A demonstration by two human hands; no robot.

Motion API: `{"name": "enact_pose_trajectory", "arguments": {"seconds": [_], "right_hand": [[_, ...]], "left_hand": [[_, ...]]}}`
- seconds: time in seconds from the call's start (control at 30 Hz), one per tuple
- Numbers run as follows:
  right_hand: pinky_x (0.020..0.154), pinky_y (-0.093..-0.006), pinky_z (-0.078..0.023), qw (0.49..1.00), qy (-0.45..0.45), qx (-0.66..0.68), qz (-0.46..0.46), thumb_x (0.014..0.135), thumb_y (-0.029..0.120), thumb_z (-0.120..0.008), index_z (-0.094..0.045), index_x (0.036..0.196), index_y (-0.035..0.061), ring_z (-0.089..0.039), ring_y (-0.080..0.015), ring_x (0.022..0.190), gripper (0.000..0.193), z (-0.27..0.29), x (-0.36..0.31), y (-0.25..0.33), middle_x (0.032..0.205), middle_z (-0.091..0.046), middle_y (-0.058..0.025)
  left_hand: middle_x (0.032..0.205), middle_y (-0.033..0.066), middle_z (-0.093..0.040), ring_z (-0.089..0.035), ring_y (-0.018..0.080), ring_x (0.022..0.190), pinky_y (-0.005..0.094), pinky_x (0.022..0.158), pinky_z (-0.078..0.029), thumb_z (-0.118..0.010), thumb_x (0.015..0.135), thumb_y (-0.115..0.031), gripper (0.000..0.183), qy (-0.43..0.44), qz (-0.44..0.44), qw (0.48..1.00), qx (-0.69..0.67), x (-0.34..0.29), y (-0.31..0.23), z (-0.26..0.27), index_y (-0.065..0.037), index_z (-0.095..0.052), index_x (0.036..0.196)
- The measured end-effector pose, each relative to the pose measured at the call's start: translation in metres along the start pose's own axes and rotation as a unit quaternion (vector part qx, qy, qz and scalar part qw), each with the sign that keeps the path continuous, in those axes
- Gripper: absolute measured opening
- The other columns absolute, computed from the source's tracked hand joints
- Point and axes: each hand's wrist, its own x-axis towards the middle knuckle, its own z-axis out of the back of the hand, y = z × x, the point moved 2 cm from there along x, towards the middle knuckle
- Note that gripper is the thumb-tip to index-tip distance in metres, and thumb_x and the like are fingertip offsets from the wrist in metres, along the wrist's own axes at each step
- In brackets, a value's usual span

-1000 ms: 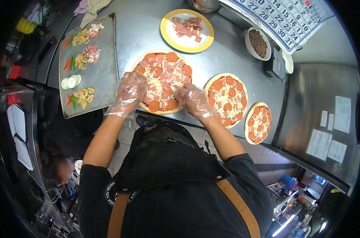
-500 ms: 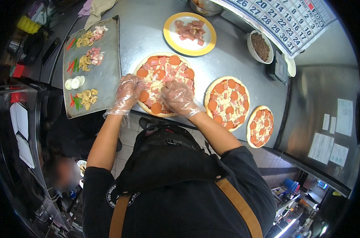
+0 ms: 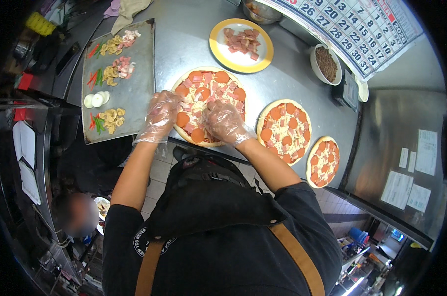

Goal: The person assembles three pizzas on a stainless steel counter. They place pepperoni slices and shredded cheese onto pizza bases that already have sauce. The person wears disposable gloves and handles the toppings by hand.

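Clear plastic gloves cover both of my hands. My left hand (image 3: 161,114) is closed, its fingers curled at the left rim of the largest pizza (image 3: 199,79); whatever it may hold is hidden. Over the middle of that same pizza, my right hand (image 3: 225,121) is closed with its fingertips bunched downward, and I cannot make out what is in them. Pepperoni slices, pink ham pieces and shredded cheese top this pizza. To the right lie a second pizza (image 3: 284,132) and a smaller third pizza (image 3: 323,162), both with similar toppings.
A yellow-rimmed plate (image 3: 218,52) of ham pieces stands beyond the pizzas. On the left, a metal tray (image 3: 137,98) carries piles of toppings. A white bowl (image 3: 327,81) of ground meat sits by a large calendar (image 3: 349,32). Another person (image 3: 75,214) is at the lower left.
The whole view has shifted slightly, with the table things appearing a little further right. Both hands stay closed at the same pizza, with only slight finger movement.
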Motion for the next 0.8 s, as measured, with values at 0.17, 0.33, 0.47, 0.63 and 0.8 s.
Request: {"name": "enact_pose_trajectory", "arguments": {"seconds": [0.17, 0.33, 0.47, 0.63, 0.8], "right_hand": [[0.082, -0.043, -0.057, 0.998, -0.061, 0.0, 0.002, 0.092, 0.026, -0.071, -0.073, 0.092, 0.0098, -0.07, -0.0283, 0.1, 0.016, 0.007, -0.001, -0.001, 0.096, -0.068, -0.0093], [0.08, -0.0468, -0.057, 0.985, -0.14, 0.099, 0.01, 0.091, 0.023, -0.07, -0.075, 0.091, 0.0091, -0.071, -0.0326, 0.087, 0.014, 0.03, 0.024, -0.026, 0.092, -0.071, -0.0121], [0.099, -0.0485, -0.054, 0.974, -0.025, 0.2, -0.103, 0.095, 0.025, -0.067, -0.078, 0.097, 0.0055, -0.07, -0.0345, 0.108, 0.023, 0.053, 0.066, -0.024, 0.106, -0.076, -0.015], [0.101, -0.043, -0.054, 0.989, -0.024, 0.146, -0.024, 0.098, 0.026, -0.069, -0.081, 0.106, 0.0072, -0.071, -0.0324, 0.11, 0.023, 0.029, 0.103, -0.029, 0.109, -0.075, -0.0147], [0.097, -0.0431, -0.055, 0.997, -0.066, 0.043, -0.011, 0.1, 0.024, -0.067, -0.08, 0.104, 0.0065, -0.07, -0.0325, 0.108, 0.022, 0.042, 0.091, -0.024, 0.108, -0.073, -0.0154]], "left_hand": [[0.112, 0.0147, -0.069, -0.064, 0.0369, 0.106, 0.0492, 0.097, -0.051, -0.074, 0.092, -0.016, 0.017, 0.05, -0.005, 0.994, 0.101, 0.005, -0.011, 0.001, -0.006, -0.078, 0.106], [0.114, 0.0161, -0.069, -0.064, 0.0387, 0.109, 0.0496, 0.1, -0.051, -0.072, 0.096, -0.019, 0.02, 0.051, 0.03, 0.997, 0.051, 0.0, -0.002, 0.001, -0.004, -0.076, 0.108], [0.118, 0.0172, -0.07, -0.064, 0.0405, 0.114, 0.0497, 0.103, -0.049, -0.068, 0.1, -0.022, 0.023, -0.024, 0.099, 0.994, -0.035, 0.003, 0.006, 0.005, -0.005, -0.076, 0.112], [0.114, 0.018, -0.071, -0.065, 0.0403, 0.113, 0.0492, 0.103, -0.05, -0.067, 0.101, -0.021, 0.024, -0.048, 0.127, 0.99, -0.031, 0.005, 0.004, 0.02, -0.006, -0.077, 0.117], [0.111, 0.0183, -0.071, -0.065, 0.041, 0.108, 0.0502, 0.098, -0.052, -0.07, 0.099, -0.02, 0.021, -0.043, 0.115, 0.992, -0.016, -0.008, 0.001, 0.027, -0.004, -0.077, 0.113]]}}
